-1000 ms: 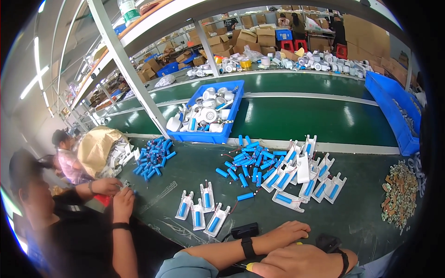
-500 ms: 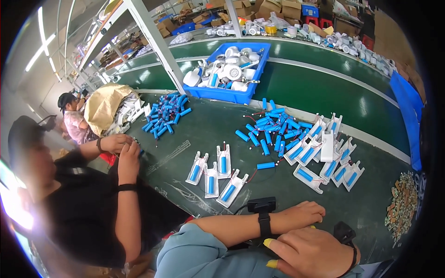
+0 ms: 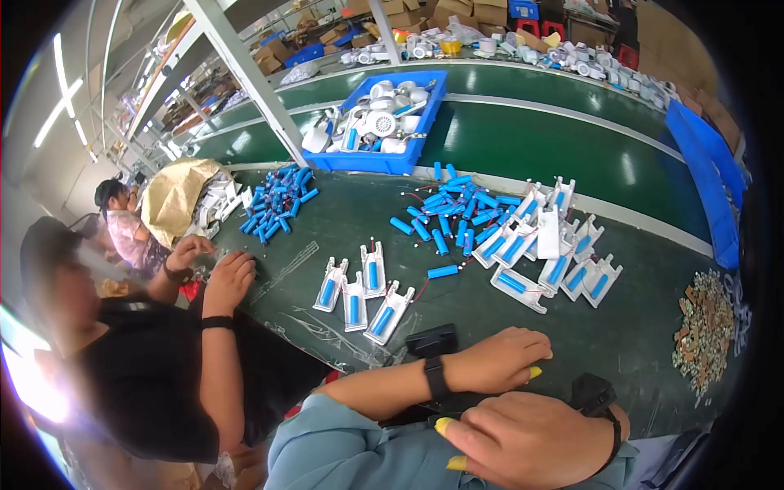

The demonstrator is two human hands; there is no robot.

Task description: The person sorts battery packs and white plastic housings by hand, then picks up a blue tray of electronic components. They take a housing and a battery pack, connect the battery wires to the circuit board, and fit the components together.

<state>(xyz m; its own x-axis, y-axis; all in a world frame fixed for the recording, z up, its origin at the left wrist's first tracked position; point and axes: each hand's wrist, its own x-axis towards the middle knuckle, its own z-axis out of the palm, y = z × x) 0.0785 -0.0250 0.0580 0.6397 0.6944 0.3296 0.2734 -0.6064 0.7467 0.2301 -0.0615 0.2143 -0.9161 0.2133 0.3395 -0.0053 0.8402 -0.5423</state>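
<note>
White casings [image 3: 397, 314], shallow, fork-ended, blue cylinders [image 3: 383, 321] lying inside

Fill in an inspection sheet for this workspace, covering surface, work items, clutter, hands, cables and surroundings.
Surface: dark green table, with whitish scuffs.
Work items: two heaps of blue cylinders; a group of four white casings, each with a cylinder inside; a larger casing cluster at right.
Clutter: heap of small boards at the right edge.
Hands: left hand and right hand near the table's front edge; palms hidden, no held item seen.
Cables: thin red wires among the cylinders and casings.
Surroundings: co-worker in black at left; green belt and blue bin of white parts beyond the table.
</note>
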